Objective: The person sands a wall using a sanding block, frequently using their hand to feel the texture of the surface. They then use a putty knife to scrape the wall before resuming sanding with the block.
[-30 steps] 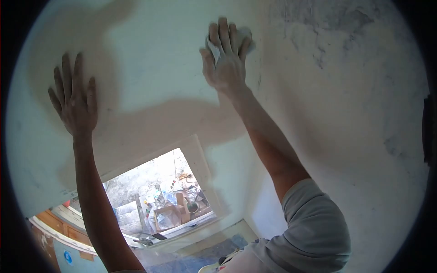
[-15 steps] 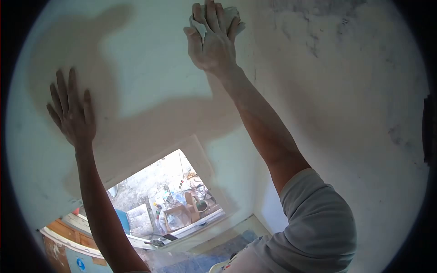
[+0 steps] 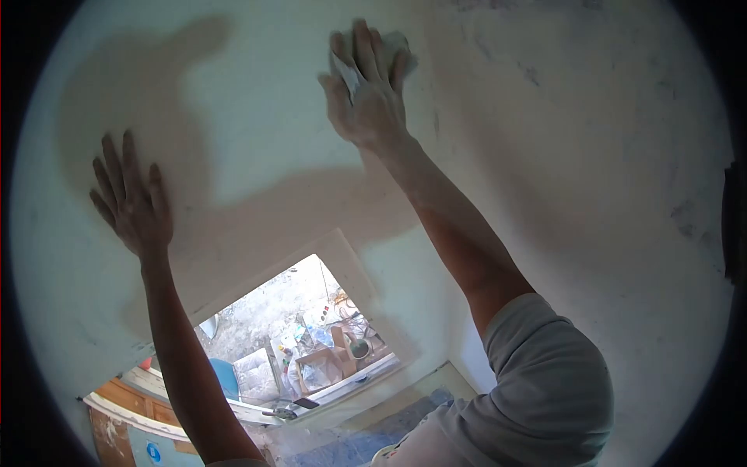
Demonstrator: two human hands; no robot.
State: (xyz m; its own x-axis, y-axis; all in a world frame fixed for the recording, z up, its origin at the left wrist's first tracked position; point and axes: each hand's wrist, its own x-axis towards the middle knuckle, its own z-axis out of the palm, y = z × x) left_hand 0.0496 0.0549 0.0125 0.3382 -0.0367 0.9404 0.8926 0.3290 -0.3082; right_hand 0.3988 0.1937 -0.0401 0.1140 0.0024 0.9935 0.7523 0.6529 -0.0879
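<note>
High on the pale wall (image 3: 261, 117), near the corner where it meets a second wall (image 3: 599, 194), the right hand (image 3: 371, 101) has hold of a thin sheet (image 3: 349, 78), paper or cloth. Its fingers lie nearly straight and a little apart over the sheet, keeping it against the wall, with the thumb set off to the left. The sheet's left edge shows between thumb and forefinger, slanting from upper left to lower right; more of it juts out at the upper right, beyond the fingers. The hand covers the rest, so I cannot tell which way its long axis runs.

Lower and to the left, the left hand (image 3: 134, 206) is spread wide, fingers pointing up, back to the camera; nothing shows in its grasp.

The wall is smooth, with faint marks and a broad shadow (image 3: 128, 89) around the left hand; the second wall carries darker smudges. Below the hands, a window opening (image 3: 359, 268) sits tilted in view. Through it show a cardboard box (image 3: 341, 340), a bucket (image 3: 359, 349) and scattered clutter. At lower left are brown wooden panels (image 3: 132, 397).
</note>
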